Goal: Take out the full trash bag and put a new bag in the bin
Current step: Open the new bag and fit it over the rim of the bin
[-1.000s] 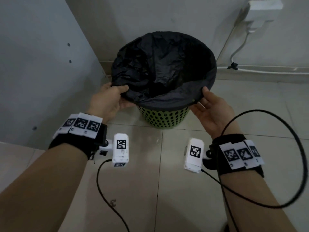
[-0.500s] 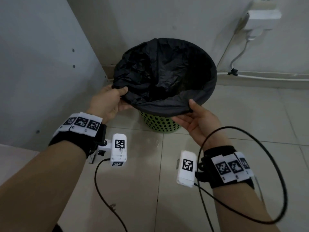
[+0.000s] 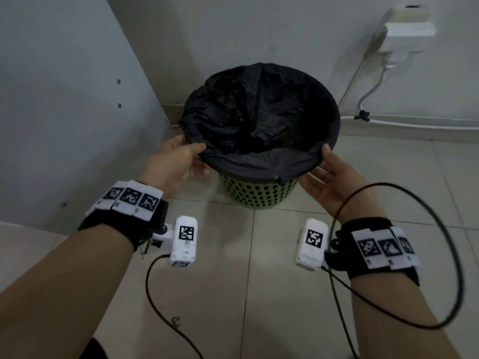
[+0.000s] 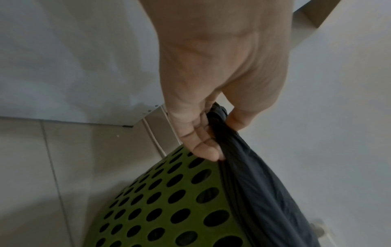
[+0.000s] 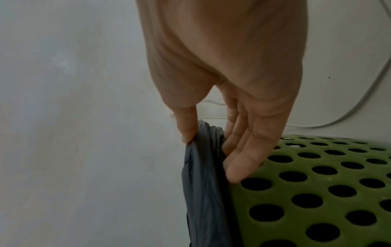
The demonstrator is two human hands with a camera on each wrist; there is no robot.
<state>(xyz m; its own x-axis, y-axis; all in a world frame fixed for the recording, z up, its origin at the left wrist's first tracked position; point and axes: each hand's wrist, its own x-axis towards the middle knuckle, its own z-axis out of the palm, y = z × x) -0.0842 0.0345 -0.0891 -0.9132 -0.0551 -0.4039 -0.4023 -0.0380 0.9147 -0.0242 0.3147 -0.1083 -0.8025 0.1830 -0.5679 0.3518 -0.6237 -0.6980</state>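
left hand [image 3: 178, 161] pinches bag [image 3: 259, 120] rim, bin's left | right hand [image 3: 329, 177] pinches rim, right | bin [image 3: 256, 195] on floor [image 3: 233, 281]

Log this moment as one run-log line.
left hand: pinches black bag edge | right hand: pinches bag edge | green bin: lined, on floor

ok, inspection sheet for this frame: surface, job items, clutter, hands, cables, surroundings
Surface: pale tiled floor.
Job's things: green perforated bin upright; black bag lines it, edge folded over the rim; no second bag seen.
Clutter: nothing seen.
Grippers: left hand and right hand each pinch the bag's folded edge at opposite sides of the rim.
Cables: black cable loops from right wrist; white cable along the wall base.
Surroundings: white wall box, grey panel.
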